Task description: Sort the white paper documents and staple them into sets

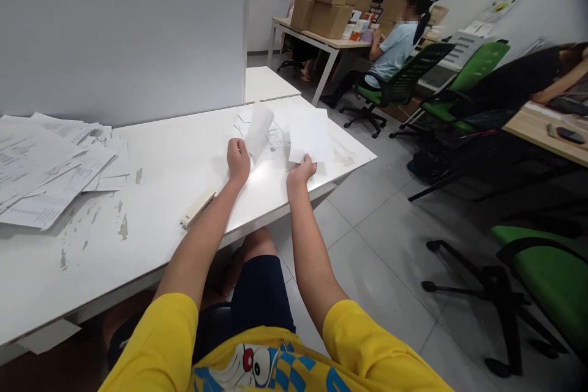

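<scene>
My left hand (239, 161) is closed on a sheet of paper (259, 130) that curls upward, its edge blurred. To its right, my right hand (302, 170) pinches the near edge of a blank white sheet (309, 135). Several printed slips (275, 136) lie on the white table (156, 153) between and behind the two sheets. A cream-coloured stapler (197, 209) rests on the table beside my left forearm. Farther left is a loose heap of printed papers (55, 165).
A grey partition (124, 30) stands along the table's back. Green office chairs (546, 257) are on the right. Behind, a person (395, 43) sits at a desk with stacked cardboard boxes (328, 3). Another person's arm (563, 82) rests at the right-hand desk.
</scene>
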Motion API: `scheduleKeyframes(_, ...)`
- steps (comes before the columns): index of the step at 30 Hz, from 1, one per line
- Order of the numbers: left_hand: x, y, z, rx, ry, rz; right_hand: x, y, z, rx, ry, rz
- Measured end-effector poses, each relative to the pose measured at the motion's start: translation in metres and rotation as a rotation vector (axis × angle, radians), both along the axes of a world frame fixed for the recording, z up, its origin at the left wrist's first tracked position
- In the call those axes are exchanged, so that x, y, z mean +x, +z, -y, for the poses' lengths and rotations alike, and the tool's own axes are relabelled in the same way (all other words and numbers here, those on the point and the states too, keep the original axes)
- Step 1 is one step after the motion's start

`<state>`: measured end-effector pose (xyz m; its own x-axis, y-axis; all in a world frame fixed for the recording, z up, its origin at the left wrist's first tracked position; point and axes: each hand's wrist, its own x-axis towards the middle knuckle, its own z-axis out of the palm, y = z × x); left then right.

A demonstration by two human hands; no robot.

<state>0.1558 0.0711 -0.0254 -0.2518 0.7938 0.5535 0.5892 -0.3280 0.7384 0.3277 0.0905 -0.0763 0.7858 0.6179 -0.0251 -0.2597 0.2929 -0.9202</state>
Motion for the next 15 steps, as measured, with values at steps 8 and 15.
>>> scheduleKeyframes(8,0.008,-0.004,0.046,0.154,-0.612,-0.452,-0.029,0.005,0.097,0.053,0.326,-0.046)
scheduleKeyframes(15,0.013,-0.01,0.095,0.267,-0.999,-0.735,-0.023,0.031,0.173,0.094,0.692,-0.31)
